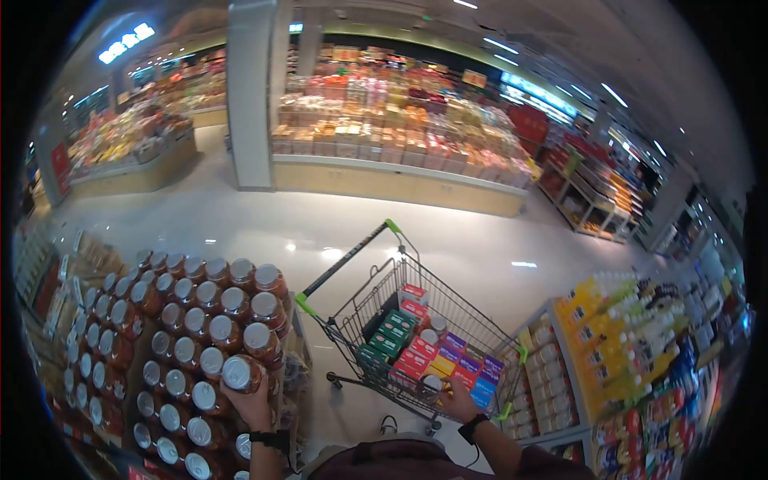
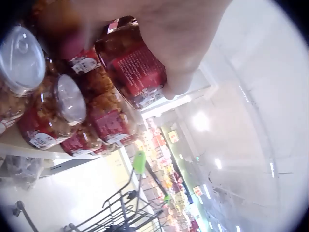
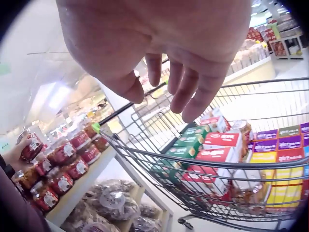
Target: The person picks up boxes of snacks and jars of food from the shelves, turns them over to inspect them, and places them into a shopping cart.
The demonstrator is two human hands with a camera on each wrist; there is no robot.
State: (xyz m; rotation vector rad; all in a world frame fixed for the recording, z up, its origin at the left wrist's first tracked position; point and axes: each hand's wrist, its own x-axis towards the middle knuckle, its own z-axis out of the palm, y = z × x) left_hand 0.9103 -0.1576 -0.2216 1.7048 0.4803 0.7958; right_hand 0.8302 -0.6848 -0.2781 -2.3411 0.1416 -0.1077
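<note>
My left hand [image 1: 254,406] grips a lidded jar [image 1: 241,373] at the right edge of the jar display. In the left wrist view, the thumb and fingers wrap round this jar's red label [image 2: 137,70]. Rows of similar jars [image 1: 186,350] with silvery lids stand beside it. Over the near side of the shopping cart [image 3: 217,166] is my right hand [image 3: 159,29], its fingers loosely bent with nothing between them. Below it in the cart are jars [image 3: 248,186], red boxes [image 3: 212,154], green boxes [image 3: 186,145], and purple and yellow packs [image 3: 285,181].
Right of the cart, a shelf holds yellow bottles [image 1: 592,340] and pale jars [image 1: 552,376]. Bagged goods [image 3: 113,205] lie on a lower shelf under the jars. Beyond the pale floor [image 1: 336,208], a long counter [image 1: 400,178] is piled with packaged goods, beside a pillar [image 1: 252,96].
</note>
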